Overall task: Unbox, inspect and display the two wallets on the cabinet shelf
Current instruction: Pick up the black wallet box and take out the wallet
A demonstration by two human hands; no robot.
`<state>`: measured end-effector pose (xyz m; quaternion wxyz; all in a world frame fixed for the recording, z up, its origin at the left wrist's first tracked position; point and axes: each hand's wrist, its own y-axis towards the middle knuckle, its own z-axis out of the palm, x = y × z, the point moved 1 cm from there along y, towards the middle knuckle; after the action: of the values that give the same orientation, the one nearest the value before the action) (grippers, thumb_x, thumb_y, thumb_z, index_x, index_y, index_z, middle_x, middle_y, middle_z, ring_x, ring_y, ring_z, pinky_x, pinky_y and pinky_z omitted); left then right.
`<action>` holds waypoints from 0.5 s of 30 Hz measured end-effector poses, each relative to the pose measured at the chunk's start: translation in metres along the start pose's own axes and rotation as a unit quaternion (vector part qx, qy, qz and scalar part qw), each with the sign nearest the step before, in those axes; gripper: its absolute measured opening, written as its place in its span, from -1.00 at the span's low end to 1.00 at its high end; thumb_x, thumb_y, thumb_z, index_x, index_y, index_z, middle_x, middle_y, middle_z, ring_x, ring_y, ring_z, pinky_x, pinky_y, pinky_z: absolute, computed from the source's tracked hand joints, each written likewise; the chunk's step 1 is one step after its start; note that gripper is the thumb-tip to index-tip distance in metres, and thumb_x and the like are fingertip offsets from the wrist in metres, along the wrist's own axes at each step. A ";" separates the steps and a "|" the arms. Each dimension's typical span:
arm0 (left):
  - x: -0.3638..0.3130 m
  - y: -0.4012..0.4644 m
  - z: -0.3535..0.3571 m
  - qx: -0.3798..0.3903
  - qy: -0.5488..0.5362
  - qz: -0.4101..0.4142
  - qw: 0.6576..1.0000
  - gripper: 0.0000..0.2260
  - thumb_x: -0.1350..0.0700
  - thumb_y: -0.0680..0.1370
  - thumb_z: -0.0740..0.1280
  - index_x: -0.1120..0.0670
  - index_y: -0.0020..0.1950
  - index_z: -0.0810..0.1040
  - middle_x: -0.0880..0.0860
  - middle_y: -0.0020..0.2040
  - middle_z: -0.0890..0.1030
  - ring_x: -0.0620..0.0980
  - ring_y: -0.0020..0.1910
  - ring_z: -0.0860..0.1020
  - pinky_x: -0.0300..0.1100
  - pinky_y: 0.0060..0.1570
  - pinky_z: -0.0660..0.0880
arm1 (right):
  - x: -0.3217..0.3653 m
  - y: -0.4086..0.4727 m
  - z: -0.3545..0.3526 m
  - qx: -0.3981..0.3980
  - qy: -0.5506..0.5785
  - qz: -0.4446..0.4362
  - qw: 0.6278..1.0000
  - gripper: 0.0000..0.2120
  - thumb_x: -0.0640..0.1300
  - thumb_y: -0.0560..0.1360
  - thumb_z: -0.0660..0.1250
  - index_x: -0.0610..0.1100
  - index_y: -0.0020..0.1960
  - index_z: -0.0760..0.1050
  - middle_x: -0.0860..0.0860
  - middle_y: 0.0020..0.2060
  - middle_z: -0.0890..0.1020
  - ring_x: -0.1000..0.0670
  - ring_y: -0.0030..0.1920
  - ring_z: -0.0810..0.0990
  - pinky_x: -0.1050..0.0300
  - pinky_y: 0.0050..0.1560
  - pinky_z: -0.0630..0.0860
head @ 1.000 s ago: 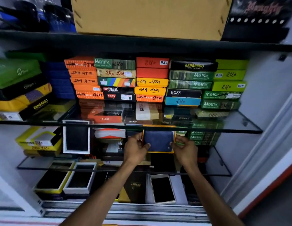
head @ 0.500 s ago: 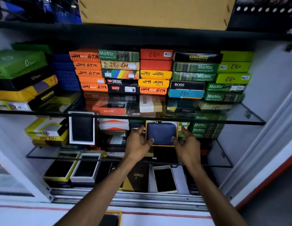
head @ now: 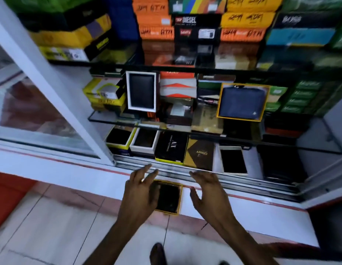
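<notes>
While viewed from above, left to right, blurred by camera motion:

Sliding door frame (head: 51, 88): one white post, slanting from top left down to the track; glass pane to its left.

White-framed box (head: 141, 91): one, upright on the middle glass shelf (head: 101, 119), showing a black wallet; near the shelf's left end.

Stacked boxes (head: 156, 20): too many and too blurred to count; orange, yellow, black, green and blue, filling the upper shelf edge to edge.

Bottom-shelf boxes (head: 120, 137): two open trays side by side at left, then two closed dark boxes, then one white-rimmed tray further right.

Left hand (head: 141, 190): fingers spread and loosely curled, holding nothing; over the left edge of the yellow-rimmed box, contact not clear.

Yellow-rimmed box (head: 169, 197): one, open, dark wallet inside; lying flat on the white ledge (head: 262, 213) in front of the door track, between the two hands.

Right hand (head: 208, 190): fingers spread, thumb apart, empty; just right of that box, not touching it.

Blue wallet (head: 242, 102): one, in a yellow-framed tray, propped upright on the middle shelf, right of centre; green boxes just beside it on the right.

Open room: bare ledge stretching right of the right hand; tiled floor (head: 51, 226) below.
</notes>
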<state>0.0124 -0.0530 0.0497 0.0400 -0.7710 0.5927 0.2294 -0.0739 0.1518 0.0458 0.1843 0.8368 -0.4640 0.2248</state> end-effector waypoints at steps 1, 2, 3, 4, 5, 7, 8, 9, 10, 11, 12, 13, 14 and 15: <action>0.010 -0.010 0.008 0.026 -0.016 -0.038 0.999 -0.62 0.03 0.50 0.31 0.03 0.32 0.54 0.07 0.36 0.54 0.13 0.29 0.50 0.06 0.22 0.53 | 0.000 -0.001 0.013 0.038 0.015 0.026 0.999 -0.58 -0.03 0.50 0.28 0.04 0.35 0.49 0.05 0.26 0.59 -0.04 0.27 0.53 0.13 0.19 0.52; 0.019 -0.018 0.016 0.056 -0.035 -0.076 0.995 -0.62 0.05 0.51 0.32 0.04 0.32 0.54 0.09 0.32 0.58 0.13 0.27 0.52 0.00 0.23 0.52 | 0.000 0.000 0.027 0.074 0.030 0.050 0.996 -0.60 -0.02 0.50 0.29 0.05 0.33 0.51 0.04 0.24 0.61 -0.03 0.24 0.56 0.14 0.15 0.53; 0.026 -0.024 0.024 0.085 -0.055 -0.113 0.988 -0.63 0.08 0.51 0.35 0.07 0.32 0.54 0.11 0.27 0.60 0.13 0.24 0.55 -0.10 0.22 0.50 | 0.001 0.001 0.038 0.105 0.042 0.070 0.991 -0.62 0.00 0.51 0.29 0.05 0.32 0.51 0.03 0.22 0.61 -0.02 0.22 0.58 0.15 0.14 0.53; 0.032 -0.027 0.031 0.106 -0.074 -0.147 0.981 -0.64 0.11 0.50 0.38 0.10 0.30 0.55 0.13 0.22 0.63 0.12 0.19 0.58 -0.20 0.17 0.46 | 0.001 0.004 0.049 0.135 0.043 0.082 0.986 -0.61 0.02 0.52 0.28 0.03 0.33 0.50 0.01 0.24 0.60 -0.03 0.22 0.57 0.15 0.16 0.53; 0.036 -0.029 0.037 0.119 -0.088 -0.175 0.973 -0.64 0.13 0.49 0.39 0.12 0.28 0.57 0.15 0.16 0.66 0.11 0.13 0.62 -0.26 0.08 0.44 | 0.001 0.007 0.057 0.162 0.036 0.089 0.982 -0.60 0.03 0.53 0.28 0.02 0.35 0.48 -0.01 0.27 0.58 -0.04 0.26 0.55 0.14 0.20 0.50; 0.040 -0.029 0.046 0.137 -0.109 -0.213 0.961 -0.66 0.16 0.48 0.40 0.15 0.26 0.58 0.18 0.08 0.69 0.11 0.02 0.66 -0.28 -0.01 0.44 | 0.003 0.013 0.070 0.199 0.021 0.102 0.974 -0.55 0.07 0.53 0.29 -0.01 0.39 0.44 -0.02 0.32 0.53 -0.05 0.34 0.48 0.12 0.28 0.46; 0.041 -0.029 0.050 0.141 -0.118 -0.224 0.957 -0.68 0.17 0.48 0.40 0.16 0.23 0.59 0.18 0.06 0.70 0.11 0.01 0.66 -0.26 -0.02 0.46 | 0.004 0.016 0.075 0.208 0.017 0.111 0.972 -0.53 0.09 0.52 0.30 -0.02 0.39 0.43 -0.03 0.32 0.52 -0.06 0.35 0.48 0.11 0.27 0.46; 0.042 -0.028 0.053 0.142 -0.126 -0.233 0.954 -0.71 0.19 0.48 0.40 0.16 0.20 0.61 0.18 0.06 0.71 0.11 0.00 0.67 -0.22 -0.01 0.49 | 0.005 0.019 0.079 0.211 0.012 0.118 0.970 -0.52 0.11 0.51 0.32 -0.02 0.38 0.43 -0.05 0.30 0.53 -0.07 0.33 0.50 0.11 0.24 0.48; 0.042 -0.026 0.055 0.141 -0.129 -0.241 0.951 -0.74 0.21 0.47 0.39 0.17 0.16 0.63 0.17 0.04 0.72 0.12 0.00 0.67 -0.20 0.00 0.50 | 0.006 0.021 0.082 0.211 0.007 0.127 0.969 -0.52 0.12 0.50 0.33 -0.02 0.36 0.44 -0.06 0.27 0.53 -0.08 0.30 0.52 0.11 0.20 0.50; 0.042 -0.025 0.057 0.139 -0.130 -0.248 0.950 -0.77 0.22 0.47 0.39 0.19 0.11 0.64 0.17 0.02 0.72 0.13 0.00 0.67 -0.21 -0.02 0.49 | 0.007 0.023 0.084 0.211 0.001 0.135 0.968 -0.51 0.13 0.48 0.34 -0.03 0.35 0.44 -0.07 0.25 0.53 -0.09 0.27 0.53 0.12 0.17 0.52; 0.043 -0.024 0.058 0.135 -0.132 -0.258 0.948 -0.81 0.22 0.47 0.39 0.20 0.06 0.65 0.18 0.00 0.73 0.13 -0.01 0.67 -0.25 -0.05 0.46 | 0.008 0.026 0.087 0.213 -0.002 0.144 0.966 -0.51 0.14 0.47 0.36 -0.04 0.33 0.45 -0.08 0.23 0.53 -0.09 0.26 0.54 0.13 0.14 0.52; 0.044 -0.023 0.058 0.130 -0.136 -0.270 0.944 -0.83 0.21 0.47 0.39 0.21 0.03 0.66 0.18 -0.02 0.73 0.13 -0.02 0.68 -0.32 -0.10 0.43 | 0.008 0.027 0.089 0.216 -0.002 0.153 0.964 -0.50 0.14 0.46 0.37 -0.07 0.31 0.45 -0.09 0.22 0.52 -0.10 0.24 0.54 0.14 0.12 0.52; 0.045 -0.023 0.058 0.126 -0.142 -0.283 0.940 -0.84 0.21 0.47 0.39 0.22 0.01 0.66 0.18 -0.03 0.73 0.13 -0.03 0.68 -0.40 -0.16 0.39 | 0.009 0.029 0.092 0.219 -0.001 0.160 0.962 -0.49 0.14 0.45 0.39 -0.09 0.29 0.45 -0.10 0.22 0.51 -0.10 0.23 0.54 0.14 0.10 0.53; 0.044 -0.023 0.057 0.120 -0.148 -0.292 0.937 -0.84 0.20 0.47 0.39 0.22 0.00 0.67 0.17 -0.03 0.73 0.12 -0.03 0.68 -0.47 -0.22 0.34 | 0.009 0.030 0.094 0.223 0.000 0.164 0.961 -0.48 0.14 0.44 0.41 -0.11 0.29 0.44 -0.11 0.22 0.50 -0.10 0.23 0.54 0.14 0.10 0.53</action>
<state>0.0248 -0.0669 -0.0240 0.2843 -0.8573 0.3515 0.2462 -0.0761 0.0820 -0.0240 -0.0464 0.7689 -0.5335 0.3494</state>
